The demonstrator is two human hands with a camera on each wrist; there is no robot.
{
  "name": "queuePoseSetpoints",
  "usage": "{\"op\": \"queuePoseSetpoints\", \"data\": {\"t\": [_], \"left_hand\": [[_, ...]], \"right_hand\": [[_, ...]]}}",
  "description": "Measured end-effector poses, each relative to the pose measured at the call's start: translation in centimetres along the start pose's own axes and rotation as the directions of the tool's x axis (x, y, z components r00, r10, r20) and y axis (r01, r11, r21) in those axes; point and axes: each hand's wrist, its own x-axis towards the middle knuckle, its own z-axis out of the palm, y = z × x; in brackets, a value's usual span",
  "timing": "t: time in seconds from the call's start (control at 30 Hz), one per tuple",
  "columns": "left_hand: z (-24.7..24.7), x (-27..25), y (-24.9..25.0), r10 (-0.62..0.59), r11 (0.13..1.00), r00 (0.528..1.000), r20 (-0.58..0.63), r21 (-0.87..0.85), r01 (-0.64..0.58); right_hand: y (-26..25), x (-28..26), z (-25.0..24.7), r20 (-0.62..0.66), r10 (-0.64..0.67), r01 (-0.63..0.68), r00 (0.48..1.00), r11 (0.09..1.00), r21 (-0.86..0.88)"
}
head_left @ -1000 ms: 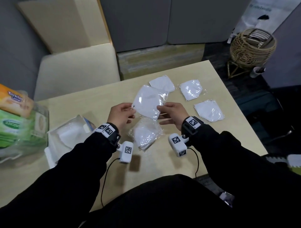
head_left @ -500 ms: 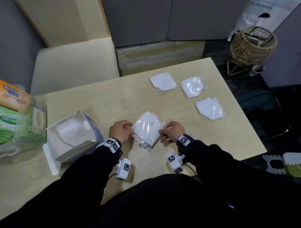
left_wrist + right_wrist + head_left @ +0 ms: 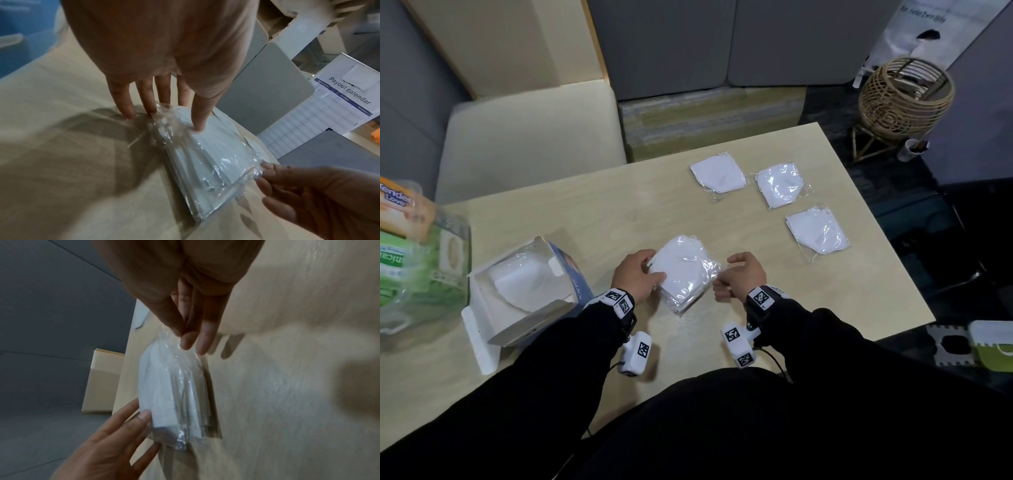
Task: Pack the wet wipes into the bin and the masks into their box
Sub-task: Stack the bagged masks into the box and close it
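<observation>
Fingers of the left hand (image 3: 635, 275) lie nearly straight and slightly spread along the left edge of a small stack of white folded masks in clear plastic sleeves (image 3: 685, 274); in the left wrist view the thumb (image 3: 200, 116) presses down on the top sleeve while the fingertips rest on the pale wood-grain table (image 3: 585, 219) beside it. Fingers of the right hand (image 3: 743, 277) are loosely curled at the stack's right edge; the right wrist view shows thumb and forefinger (image 3: 188, 340) closing on the clear film at that corner, though blur leaves it uncertain whether the film is truly pinched. The stack lies flat on the table, just in front of the person, between the two hands.

To the left of the stack stands an open white and blue cardboard mask box (image 3: 524, 291), tipped on its side with its mouth upward, a white mask visible inside. At the table's left edge sits a clear plastic bin (image 3: 424, 274) holding green and orange wet wipe packs (image 3: 393, 219). Three further sleeved white masks lie singly on the far right part of the table, well apart from the hands: one farthest back (image 3: 719, 174), one to its right (image 3: 780, 185), one nearest the right edge (image 3: 816, 231).

Off the table, a woven rattan basket (image 3: 904, 92) stands on the dark floor.
</observation>
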Motion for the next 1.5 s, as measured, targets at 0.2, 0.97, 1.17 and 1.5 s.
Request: {"op": "queuePoseSetpoints", "data": {"t": [0.2, 0.97, 1.17, 1.5], "left_hand": [[0.1, 0.2, 0.3, -0.104, 0.994, 0.989, -0.102, -0.038, 0.100], [0.6, 1.0, 0.9, -0.025, 1.000, 0.998, -0.060, 0.017, 0.026], [1.0, 0.5, 1.4, -0.011, 0.991, 0.998, 0.055, 0.130, 0.003], [2.1, -0.9, 1.1, -0.221, 0.973, 0.944, 0.244, -0.008, 0.230]], "right_hand": [[-0.6, 0.8, 0.0, 0.038, -0.067, 0.067, 0.997, 0.998, -0.002], [0.2, 2.1, 0.1, 0.125, 0.077, -0.057, 0.989, 0.986, -0.158], [0.8, 1.6, 0.7, 0.188, 0.110, -0.104, 0.976, 0.994, -0.040], [1.6, 2.1, 2.0, 0.158, -0.041, 0.108, 0.987, 0.888, -0.448]]}}
